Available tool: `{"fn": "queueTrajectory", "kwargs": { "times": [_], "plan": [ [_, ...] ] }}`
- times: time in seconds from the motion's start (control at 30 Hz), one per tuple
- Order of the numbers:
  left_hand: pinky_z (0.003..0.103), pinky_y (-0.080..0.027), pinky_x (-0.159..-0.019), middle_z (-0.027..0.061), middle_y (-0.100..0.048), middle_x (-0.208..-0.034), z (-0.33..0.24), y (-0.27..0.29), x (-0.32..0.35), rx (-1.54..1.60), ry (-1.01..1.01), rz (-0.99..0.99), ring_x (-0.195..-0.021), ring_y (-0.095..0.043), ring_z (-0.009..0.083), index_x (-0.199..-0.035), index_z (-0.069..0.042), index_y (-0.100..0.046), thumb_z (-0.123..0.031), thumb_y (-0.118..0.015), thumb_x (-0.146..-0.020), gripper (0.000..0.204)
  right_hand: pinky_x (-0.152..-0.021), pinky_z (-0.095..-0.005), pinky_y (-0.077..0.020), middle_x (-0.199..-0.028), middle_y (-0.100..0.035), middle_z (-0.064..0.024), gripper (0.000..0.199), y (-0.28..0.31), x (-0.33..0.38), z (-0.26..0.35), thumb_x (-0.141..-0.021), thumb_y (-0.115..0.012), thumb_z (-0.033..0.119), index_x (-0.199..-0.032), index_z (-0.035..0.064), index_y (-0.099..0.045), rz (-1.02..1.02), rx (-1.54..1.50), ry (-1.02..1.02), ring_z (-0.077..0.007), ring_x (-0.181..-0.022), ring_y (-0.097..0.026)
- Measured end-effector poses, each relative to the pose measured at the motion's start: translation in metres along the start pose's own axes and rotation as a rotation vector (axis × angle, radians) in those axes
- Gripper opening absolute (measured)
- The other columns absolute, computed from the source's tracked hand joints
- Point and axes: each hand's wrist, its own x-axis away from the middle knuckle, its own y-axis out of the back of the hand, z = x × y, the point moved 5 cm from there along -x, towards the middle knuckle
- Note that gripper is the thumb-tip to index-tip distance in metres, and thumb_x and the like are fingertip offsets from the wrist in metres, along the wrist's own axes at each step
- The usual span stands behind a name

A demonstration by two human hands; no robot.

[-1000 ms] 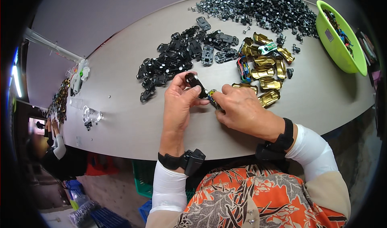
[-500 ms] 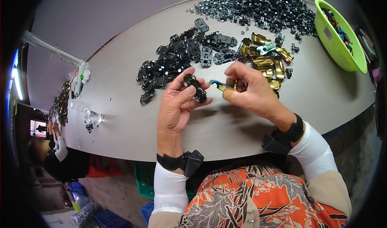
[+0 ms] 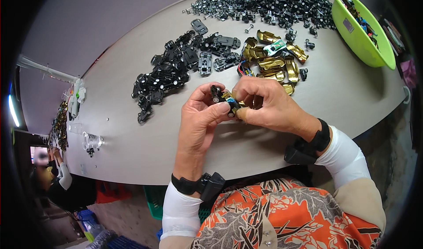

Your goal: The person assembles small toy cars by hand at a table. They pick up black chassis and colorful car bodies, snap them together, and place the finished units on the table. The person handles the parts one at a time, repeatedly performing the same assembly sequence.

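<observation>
Clear cup: it lies on its side at the left of the tabletop, well apart from your hands; the cup seems parked out of your way.
Chassis pile: these dark car bases sit just beyond your left hand, probably heaped there for an easy reach.
Left fingers: your thumb and fingers pinch the held chassis from its near and far sides, which would keep it steady.
Painted shell: the small colourful car body is against that chassis, between your hands, partly covered.
Right fingers: your right hand pinches the shell's right end between thumb and forefinger, likely to control its angle.
Wheel heap: paired wheels fill the far edge, apart from the shells.
Gold-lined shells: most of these lie beyond your right hand, apparently grouped on its side.
Green basin: it stands far right, holding colourful pieces.
Since half a second ago: you've brought the shell from just beside the chassis onto it.
</observation>
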Motion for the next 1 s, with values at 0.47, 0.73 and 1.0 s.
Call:
{"fn": "queueTrajectory", "kwargs": {
  "times": [0.47, 0.73, 1.0],
  "plan": [
    [0.039, -0.058, -0.074, 0.0108, -0.060, -0.099, 0.000, 0.005, 0.003, 0.164, 0.079, 0.071, -0.092, -0.061, 0.0235, -0.112, -0.001, -0.053, -0.005, -0.069, -0.075, 0.041, -0.051, -0.0165, -0.0375, -0.076, -0.052, 0.0027, 0.024, 0.014, 0.001, 0.015, -0.072, -0.064, 0.002, -0.092, 0.0042, -0.051, -0.157, -0.382, -0.119, -0.0015, -0.062, -0.047],
    [0.038, -0.057, -0.075, 0.0107, -0.060, -0.100, 0.002, 0.006, 0.004, 0.145, 0.061, 0.078, -0.093, -0.061, 0.0220, -0.112, -0.002, -0.053, -0.004, -0.068, -0.075, 0.039, -0.060, -0.0169, -0.0383, -0.089, -0.052, 0.0013, 0.046, 0.005, 0.006, 0.012, -0.070, -0.063, -0.002, -0.112, 0.0085, -0.046, -0.148, -0.276, -0.067, -0.0032, -0.069, -0.046],
    [0.039, -0.057, -0.075, 0.0110, -0.060, -0.100, 0.002, 0.003, 0.004, 0.128, 0.068, 0.088, -0.091, -0.061, 0.0214, -0.111, -0.001, -0.053, -0.005, -0.069, -0.074, 0.040, -0.062, -0.0172, -0.0400, -0.093, -0.054, 0.0004, 0.049, 0.005, 0.007, 0.012, -0.070, -0.061, -0.005, -0.115, 0.0086, -0.045, -0.142, -0.292, -0.027, -0.0033, -0.076, -0.049]
  ]
}}
